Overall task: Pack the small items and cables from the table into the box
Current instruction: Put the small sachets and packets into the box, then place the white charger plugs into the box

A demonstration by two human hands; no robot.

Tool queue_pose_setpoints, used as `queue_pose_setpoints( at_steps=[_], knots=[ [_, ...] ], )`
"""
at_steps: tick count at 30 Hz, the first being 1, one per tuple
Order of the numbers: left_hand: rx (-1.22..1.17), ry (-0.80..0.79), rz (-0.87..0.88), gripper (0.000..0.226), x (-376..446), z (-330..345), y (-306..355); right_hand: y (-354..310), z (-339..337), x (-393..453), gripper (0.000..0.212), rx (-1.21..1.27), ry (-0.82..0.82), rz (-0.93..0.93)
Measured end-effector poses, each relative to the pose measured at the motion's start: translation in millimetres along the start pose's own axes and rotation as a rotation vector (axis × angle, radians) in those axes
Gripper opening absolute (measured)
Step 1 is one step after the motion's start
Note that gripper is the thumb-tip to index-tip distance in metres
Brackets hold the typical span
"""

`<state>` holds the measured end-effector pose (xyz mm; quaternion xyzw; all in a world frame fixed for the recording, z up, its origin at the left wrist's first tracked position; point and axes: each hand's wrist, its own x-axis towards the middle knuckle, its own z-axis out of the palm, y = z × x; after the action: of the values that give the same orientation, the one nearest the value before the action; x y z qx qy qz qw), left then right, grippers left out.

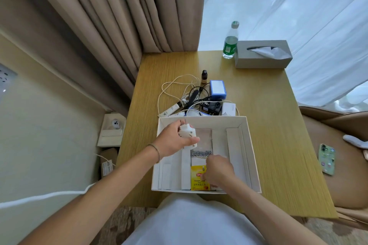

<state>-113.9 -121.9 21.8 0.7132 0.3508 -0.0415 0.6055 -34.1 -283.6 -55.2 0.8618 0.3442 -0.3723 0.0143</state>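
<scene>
A white open box (250, 145) with dividers sits on the wooden table (278, 155) in front of me. My left hand (175, 141) holds a white plug adapter (188, 135) over the box's left part. My right hand (218, 171) rests inside the box on a yellow tea packet (197, 182), fingers closed on it. Behind the box lies a tangle of white and black cables (179, 89), a blue-edged case (217, 89), a black charger (212, 108), a white charger (229, 109), small white tubes (171, 110) and a brown dropper bottle (204, 76).
A water bottle (231, 41) and a grey tissue box (262, 54) stand at the table's far right. A phone (326, 158) lies on the brown seat to the right. Curtains hang behind; a thick white cable (45, 197) runs along the left.
</scene>
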Motion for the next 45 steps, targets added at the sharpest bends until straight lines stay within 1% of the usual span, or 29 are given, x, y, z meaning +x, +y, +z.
queue_pose_setpoints(
  at_steps=[2, 5, 8, 12, 16, 19, 21, 23, 29, 33, 34, 35, 39, 40, 41, 43, 45],
  knots=[
    [0.024, -0.012, -0.033, 0.048, 4, 6, -4, 1, 0, -1, 0.026, -0.057, 0.014, -0.010],
    [0.053, -0.037, -0.077, 0.049, 12, 17, -7, 5, -1, -3, 0.036, -0.019, 0.075, -0.003],
    [0.137, -0.066, -0.087, 0.043, 23, 30, -7, 13, -4, -6, 0.034, 0.056, 0.144, 0.024],
    [0.249, -0.079, -0.105, 0.034, 42, 55, -5, 25, -12, -14, 0.027, 0.136, 0.169, 0.044],
    [0.394, -0.114, -0.129, 0.038, 63, 77, -4, 31, -23, -25, 0.029, 0.137, 0.231, 0.068],
    [0.526, -0.028, -0.109, 0.040, 73, 92, -3, 32, -31, -36, 0.033, 0.165, 0.262, 0.070],
    [0.564, 0.048, -0.094, 0.038, 76, 100, -1, 33, -36, -42, 0.028, 0.189, 0.278, 0.076],
    [0.604, 0.071, -0.080, 0.039, 80, 109, -2, 35, -39, -47, 0.026, 0.212, 0.292, 0.085],
    [0.613, 0.070, -0.044, 0.038, 87, 124, -13, 41, -34, -51, 0.028, 0.266, 0.316, 0.103],
    [0.643, 0.032, -0.071, 0.015, 86, 121, -12, 40, -34, -52, 0.027, 0.287, 0.324, 0.100],
    [0.637, 0.017, -0.077, 0.015, 86, 120, -12, 40, -36, -51, 0.027, 0.290, 0.328, 0.097],
    [0.626, 0.000, -0.079, 0.019, 84, 118, -11, 40, -39, -50, 0.027, 0.295, 0.334, 0.096],
    [0.544, -0.087, -0.029, 0.054, 72, 109, 0, 40, -61, -48, 0.028, 0.359, 0.390, 0.072],
    [0.533, -0.097, -0.008, 0.057, 68, 104, 3, 39, -70, -47, 0.027, 0.384, 0.409, 0.063],
    [0.521, -0.103, 0.013, 0.055, 64, 99, 7, 39, -80, -45, 0.026, 0.412, 0.429, 0.054],
    [0.486, -0.117, 0.067, 0.044, 57, 87, 15, 39, -102, -40, 0.026, 0.473, 0.479, 0.034],
    [0.466, -0.117, 0.152, 0.034, 50, 75, 23, 40, -125, -33, 0.025, 0.534, 0.540, 0.026]
  ],
)
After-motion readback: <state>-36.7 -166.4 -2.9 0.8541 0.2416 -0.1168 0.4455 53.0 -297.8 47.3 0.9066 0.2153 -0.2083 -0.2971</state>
